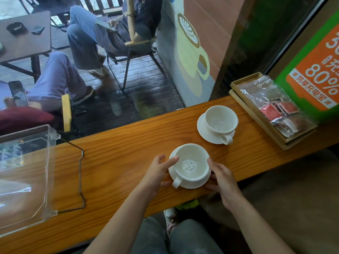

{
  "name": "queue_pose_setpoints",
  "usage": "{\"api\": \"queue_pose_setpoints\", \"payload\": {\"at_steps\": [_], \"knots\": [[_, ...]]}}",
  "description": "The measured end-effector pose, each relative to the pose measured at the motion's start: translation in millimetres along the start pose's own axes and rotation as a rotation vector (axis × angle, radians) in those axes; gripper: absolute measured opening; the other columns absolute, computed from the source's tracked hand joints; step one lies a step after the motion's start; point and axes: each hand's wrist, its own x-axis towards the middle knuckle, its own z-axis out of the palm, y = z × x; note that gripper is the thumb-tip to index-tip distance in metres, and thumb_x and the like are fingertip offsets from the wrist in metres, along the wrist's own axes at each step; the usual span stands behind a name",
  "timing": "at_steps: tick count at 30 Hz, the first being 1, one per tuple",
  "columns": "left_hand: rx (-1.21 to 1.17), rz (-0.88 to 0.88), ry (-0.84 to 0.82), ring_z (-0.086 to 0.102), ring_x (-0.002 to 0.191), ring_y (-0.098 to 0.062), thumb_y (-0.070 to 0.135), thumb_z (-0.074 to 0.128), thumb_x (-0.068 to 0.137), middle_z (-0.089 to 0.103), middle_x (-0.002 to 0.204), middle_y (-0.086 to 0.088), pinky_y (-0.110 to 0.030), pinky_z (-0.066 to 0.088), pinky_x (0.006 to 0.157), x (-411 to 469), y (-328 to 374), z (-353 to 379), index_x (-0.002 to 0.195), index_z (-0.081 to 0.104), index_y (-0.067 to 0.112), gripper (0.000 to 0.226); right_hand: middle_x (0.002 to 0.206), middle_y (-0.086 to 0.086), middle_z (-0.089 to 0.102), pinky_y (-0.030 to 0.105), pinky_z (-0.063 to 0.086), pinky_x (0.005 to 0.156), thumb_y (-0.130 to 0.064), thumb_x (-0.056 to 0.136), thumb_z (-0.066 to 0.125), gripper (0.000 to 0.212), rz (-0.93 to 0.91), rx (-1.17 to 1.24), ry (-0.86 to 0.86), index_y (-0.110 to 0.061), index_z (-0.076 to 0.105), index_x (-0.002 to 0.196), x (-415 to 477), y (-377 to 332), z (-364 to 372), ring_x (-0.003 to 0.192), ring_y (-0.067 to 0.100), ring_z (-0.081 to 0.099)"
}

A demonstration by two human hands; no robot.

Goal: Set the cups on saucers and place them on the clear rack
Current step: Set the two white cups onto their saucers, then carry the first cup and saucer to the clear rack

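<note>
Head view, looking down on a wooden counter [119, 143] along a window. Two white cups, each already seated on a white saucer. Near cup [191, 165] upright on the near saucer [190, 185], handle turned toward the wearer and slightly left, close to the counter's front edge. Left hand [156, 173] cupped on the left side, thumb laid across the cup's rim, fingers curled down beside the saucer's edge; right hand [222, 177] mirrored on the right side, thumb against the cup wall, fingers tucked toward the saucer's underside. Both hands partly curled around the pair, touching it, though whether actually clamped or only resting cannot be told. Probably a two-sided hold chosen to lift saucer and cup as one unit without the cup sliding. Far cup [221, 121] on the far saucer [201, 129], up and to the right, untouched, handle pointing toward the wearer. Clear rack [27, 173] well apart at the far left of the counter, empty of cups, so a leftward carry ahead. Wooden tray [244, 99] of sachets at the right, out of the way.
</note>
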Motion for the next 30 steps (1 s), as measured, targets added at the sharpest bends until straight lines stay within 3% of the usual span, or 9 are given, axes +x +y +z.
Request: {"api": "queue_pose_setpoints", "payload": {"at_steps": [3, 7, 12, 18, 24, 30], "knots": [[-0.032, -0.049, -0.016, 0.049, 0.12, -0.027, 0.036, 0.073, 0.074, 0.046, 0.139, -0.012, -0.054, 0.05, 0.092, 7, 2, -2, 0.141, 0.03, 0.012, 0.083, 0.114, 0.001, 0.063, 0.035, 0.054, 0.07, -0.048, 0.085, 0.059, 0.037, 0.005, 0.029, -0.04, -0.025, 0.06, 0.114, -1, -2, -1, 0.101, 0.019, 0.06], [-0.043, -0.043, -0.073, 0.061, 0.102, -0.024, 0.027, 0.073, 0.076, 0.065, 0.113, -0.012, -0.043, 0.057, 0.073, 9, 5, -3, 0.125, 0.052, 0.003, 0.058, 0.113, 0.002, 0.066, 0.035, 0.053, 0.07, -0.045, 0.086, 0.058, 0.021, -0.014, 0.05, -0.065, -0.031, 0.065, 0.1, -2, -3, 1, 0.102, 0.02, 0.061], [-0.085, -0.015, -0.062, 0.064, 0.099, -0.024, 0.025, 0.076, 0.072, 0.067, 0.107, -0.012, -0.038, 0.059, 0.062, 5, 4, -10, 0.119, 0.056, 0.001, 0.056, 0.113, 0.005, 0.067, 0.039, 0.055, 0.075, -0.045, 0.085, 0.06, 0.038, -0.049, 0.035, -0.035, -0.021, 0.065, 0.114, -6, -9, 7, 0.103, 0.022, 0.062], [-0.144, 0.136, -0.01, 0.066, 0.098, -0.021, 0.036, 0.078, 0.065, 0.07, 0.105, -0.007, -0.035, 0.06, 0.063, -18, 14, -34, 0.116, 0.058, 0.007, 0.062, 0.112, 0.007, 0.067, 0.051, 0.051, 0.092, -0.053, 0.079, 0.059, 0.05, -0.13, -0.07, -0.086, -0.017, 0.064, 0.114, -15, -37, 29, 0.107, 0.026, 0.06], [-0.222, 0.319, 0.107, 0.068, 0.093, -0.019, 0.047, 0.073, 0.058, 0.074, 0.095, -0.001, -0.033, 0.059, 0.059, -64, 35, -73, 0.106, 0.064, 0.012, 0.06, 0.104, 0.006, 0.071, 0.041, 0.059, 0.076, -0.065, 0.062, 0.06, 0.07, -0.297, -0.124, -0.221, -0.014, 0.066, 0.11, -41, -82, 77, 0.097, 0.024, 0.067], [-0.294, 0.467, 0.171, 0.071, 0.081, -0.018, 0.045, 0.075, 0.058, 0.074, 0.088, -0.005, -0.035, 0.057, 0.059, -119, 53, -135, 0.104, 0.064, 0.007, 0.06, 0.097, 0.007, 0.073, 0.032, 0.054, 0.066, -0.062, 0.067, 0.06, 0.061, -0.45, -0.165, -0.38, -0.013, 0.07, 0.101, -84, -118, 139, 0.091, 0.023, 0.069]]}}
